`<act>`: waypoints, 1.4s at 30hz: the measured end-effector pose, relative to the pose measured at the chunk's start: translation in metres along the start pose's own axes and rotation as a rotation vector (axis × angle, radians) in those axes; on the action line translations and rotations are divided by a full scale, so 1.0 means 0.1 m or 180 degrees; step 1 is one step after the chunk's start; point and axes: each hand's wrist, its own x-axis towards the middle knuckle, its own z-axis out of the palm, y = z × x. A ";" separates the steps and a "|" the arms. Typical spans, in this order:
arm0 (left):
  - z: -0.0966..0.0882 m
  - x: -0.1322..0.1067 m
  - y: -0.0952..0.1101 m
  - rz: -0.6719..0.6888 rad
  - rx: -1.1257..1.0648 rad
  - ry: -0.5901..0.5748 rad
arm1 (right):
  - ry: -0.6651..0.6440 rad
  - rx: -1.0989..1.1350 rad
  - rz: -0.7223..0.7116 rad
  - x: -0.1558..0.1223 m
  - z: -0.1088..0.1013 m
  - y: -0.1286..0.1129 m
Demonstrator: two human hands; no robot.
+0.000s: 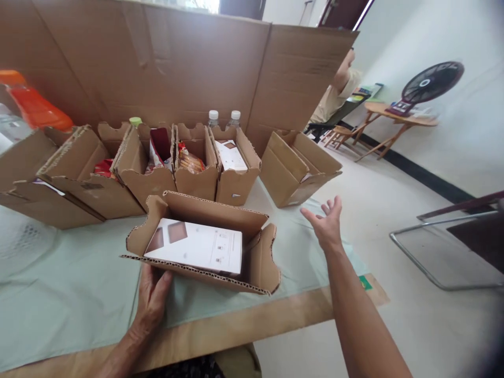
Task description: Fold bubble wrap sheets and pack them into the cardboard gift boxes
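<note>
An open-topped cardboard box [271, 262] lies crosswise in front of me, with a white printed carton [200, 244] inside it. My left hand [151, 294] grips the box at its near left side; the thumb shows and the other fingers are partly hidden beneath it. To the right, my right hand [327, 223] is open in the air, fingers spread and nothing in it. Just beyond that hand stands a separate cardboard box [281, 170] with a divider-like inner wall.
A row of cardboard boxes [197, 184] holding packets and a white carton [231, 155] runs along the back. Behind rise a tall cardboard panel [197, 63], bottles [235, 118] and an orange bottle [37, 105]. A person [340, 89] sits near a fan [429, 84].
</note>
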 end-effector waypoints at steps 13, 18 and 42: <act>-0.09 -0.02 -0.15 -0.0130 0.0282 -0.0012 | 0.0044 0.0211 -0.0257 0.48 0.67 0.08; 0.06 0.00 0.07 -0.0116 -0.0080 0.0098 | -0.0151 0.0273 -0.0031 -0.34 0.20 -0.07; -0.10 0.26 0.22 0.0082 -0.0278 0.0272 | -0.1793 0.0440 -0.0711 -1.88 1.29 -0.72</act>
